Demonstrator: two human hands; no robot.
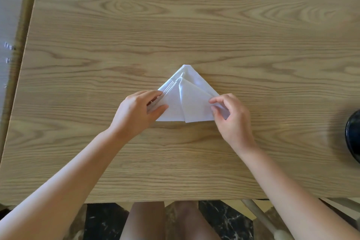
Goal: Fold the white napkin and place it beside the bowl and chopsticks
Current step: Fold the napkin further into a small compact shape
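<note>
The white napkin (190,97) lies in the middle of the wooden table (175,25), folded into a triangle whose tip points away from me. Its right flap is folded over toward the centre line. My left hand (139,112) pinches the layered left corner between thumb and fingers. My right hand (232,116) pinches the right corner. A dark bowl (353,134) shows only partly at the right edge of the view. No chopsticks are in view.
Bare wood stretches beyond and to both sides of the napkin. The table's near edge runs just above my knees (167,222). Chair legs and a dark marbled floor show below it, and more chair parts stand past the far edge.
</note>
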